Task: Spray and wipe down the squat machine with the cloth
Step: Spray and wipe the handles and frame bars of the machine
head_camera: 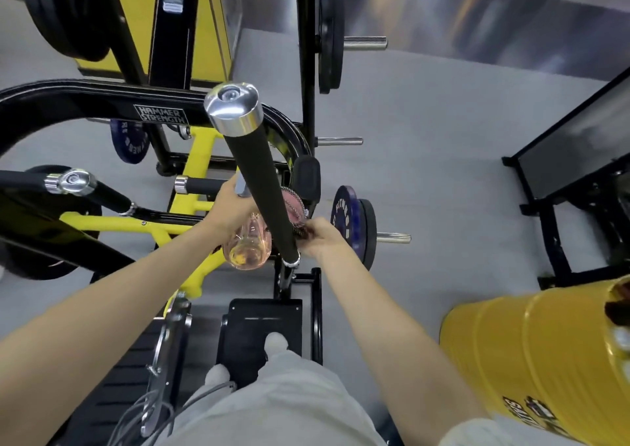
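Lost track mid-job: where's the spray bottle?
Head view, centre: the left hand holds the spray bottle just left of the black padded handle.

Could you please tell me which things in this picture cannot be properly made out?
- Head view: the top of the spray bottle is mostly hidden by the left hand and the black handle.
- Head view: the cloth is largely behind the black handle, so its contact with the machine is unclear.
- Head view: the fingertips of the right hand are blurred.
- Head view: the yellow drum is cut off by the right edge, and its lettering is unreadable.
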Tool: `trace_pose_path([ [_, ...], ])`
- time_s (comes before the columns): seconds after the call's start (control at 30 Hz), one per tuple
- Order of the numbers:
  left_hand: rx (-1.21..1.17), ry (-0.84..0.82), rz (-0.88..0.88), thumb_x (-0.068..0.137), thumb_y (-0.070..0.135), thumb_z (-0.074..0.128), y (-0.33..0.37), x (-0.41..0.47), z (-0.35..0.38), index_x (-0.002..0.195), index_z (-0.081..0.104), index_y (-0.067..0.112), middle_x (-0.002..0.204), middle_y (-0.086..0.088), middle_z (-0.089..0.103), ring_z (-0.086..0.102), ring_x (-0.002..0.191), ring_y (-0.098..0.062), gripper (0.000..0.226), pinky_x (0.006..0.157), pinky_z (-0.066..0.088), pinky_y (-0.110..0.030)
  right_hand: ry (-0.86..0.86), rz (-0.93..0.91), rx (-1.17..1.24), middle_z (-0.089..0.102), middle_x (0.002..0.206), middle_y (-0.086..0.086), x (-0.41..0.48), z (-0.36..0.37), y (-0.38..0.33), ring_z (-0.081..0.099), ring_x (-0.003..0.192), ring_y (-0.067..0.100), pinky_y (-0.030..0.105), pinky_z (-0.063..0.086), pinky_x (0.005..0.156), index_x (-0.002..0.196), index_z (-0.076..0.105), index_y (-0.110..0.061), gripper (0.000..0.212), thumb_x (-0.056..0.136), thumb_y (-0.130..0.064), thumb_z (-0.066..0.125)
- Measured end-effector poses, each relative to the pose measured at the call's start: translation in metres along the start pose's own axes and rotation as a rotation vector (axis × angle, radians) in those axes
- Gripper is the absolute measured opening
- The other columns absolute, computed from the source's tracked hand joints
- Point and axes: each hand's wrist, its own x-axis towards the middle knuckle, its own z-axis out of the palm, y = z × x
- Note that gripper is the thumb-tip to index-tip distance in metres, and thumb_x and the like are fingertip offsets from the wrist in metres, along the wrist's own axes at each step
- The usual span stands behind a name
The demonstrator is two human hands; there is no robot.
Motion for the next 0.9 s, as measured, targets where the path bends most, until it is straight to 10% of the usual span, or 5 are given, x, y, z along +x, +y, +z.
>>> trace_pose_path([
  [0.2,0.037,-0.084,-0.032,0.063,0.017,0.069,-0.001,-0.008,-0.011,0.098,0.063,0.012,0.084,-0.005,0.066,0.061,0.074,-0.012,0.035,0.068,0.050,-0.030,-0.039,-0.106,0.098,0.068,0.068,0.023,0.006,-0.002,0.009,0.068,0.053,0.032,0.041,0.045,0.097,0.077,0.063,0.008,0.039,0.095,0.004,0.029],
  [0.5,0.080,-0.044,-0.089,0.077,-0.011,0.061,-0.014,-0.025,-0.047,0.104,0.054,0.010,0.071,0.002,0.042,0.041,0.059,-0.012,0.035,0.043,0.038,-0.010,0.419,-0.444,0.072,0.065,0.110,0.010,0.003,-0.006,0.048,0.062,0.100,0.032,0.047,0.050,0.092,0.107,0.065,-0.013,0.030,0.085,-0.023,0.048],
  [0.67,0.104,-0.082,-0.094,0.075,-0.008,0.061,-0.029,-0.035,-0.065,0.098,0.052,0.015,0.067,-0.001,0.041,0.039,0.054,-0.017,0.034,0.051,0.036,-0.026,0.632,-0.534,-0.173,0.058,0.122,0.004,-0.003,-0.041,0.078,0.054,0.099,0.022,0.034,0.048,0.089,0.118,0.059,-0.009,0.043,0.077,-0.021,0.061],
  [0.8,0.096,-0.128,-0.119,0.075,-0.008,0.061,-0.039,-0.043,-0.079,0.099,0.052,0.009,0.066,0.000,0.037,0.036,0.057,-0.019,0.031,0.053,0.034,-0.028,0.410,-0.411,-0.252,0.062,0.085,0.000,-0.010,-0.036,0.118,0.049,0.094,0.018,0.033,0.047,0.090,0.095,0.051,-0.012,0.014,0.083,-0.010,0.045],
  [0.9,0.079,-0.134,-0.144,0.075,-0.008,0.063,-0.050,-0.053,-0.098,0.103,0.053,0.013,0.071,-0.002,0.042,0.038,0.060,-0.019,0.037,0.056,0.036,-0.029,0.398,-0.305,-0.281,0.071,0.065,0.004,0.010,-0.013,0.129,0.063,0.049,0.014,0.025,0.053,0.048,0.111,0.043,-0.018,0.020,0.092,-0.010,0.042],
])
